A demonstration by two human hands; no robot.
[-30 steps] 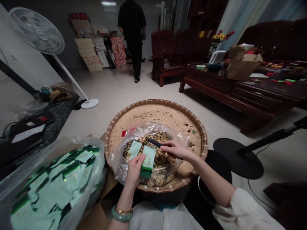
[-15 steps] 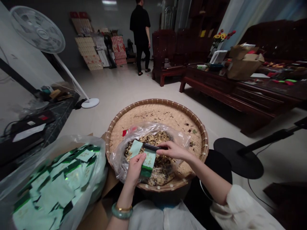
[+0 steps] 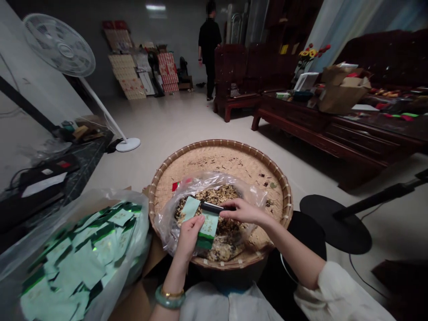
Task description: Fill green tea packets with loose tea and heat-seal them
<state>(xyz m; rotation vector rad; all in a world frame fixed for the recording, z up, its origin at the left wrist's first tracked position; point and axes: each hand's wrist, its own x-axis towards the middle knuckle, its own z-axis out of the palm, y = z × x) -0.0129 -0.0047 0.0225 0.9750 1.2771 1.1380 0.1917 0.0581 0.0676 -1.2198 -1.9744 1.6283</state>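
My left hand (image 3: 187, 233) is closed on two pale green sachets (image 3: 206, 225), held over a clear plastic bag of dried tea mix (image 3: 219, 232). My right hand (image 3: 242, 210) pinches the handle of a dark scoop (image 3: 211, 207), whose tip rests at the mouth of one sachet. The bag lies in a round woven bamboo tray (image 3: 234, 156) in front of me.
A big clear bag of green sachets (image 3: 83, 254) sits at my left on cardboard. A standing fan (image 3: 60, 44) and a cluttered dark counter (image 3: 50, 174) are further left. A dark fan base (image 3: 334, 223) lies right, a wooden table (image 3: 334, 129) beyond. A person in black (image 3: 209, 49) stands far back.
My right hand brought the scoop leftward from the tea mix to the sachet's mouth. The person in black walked further away and to the right.
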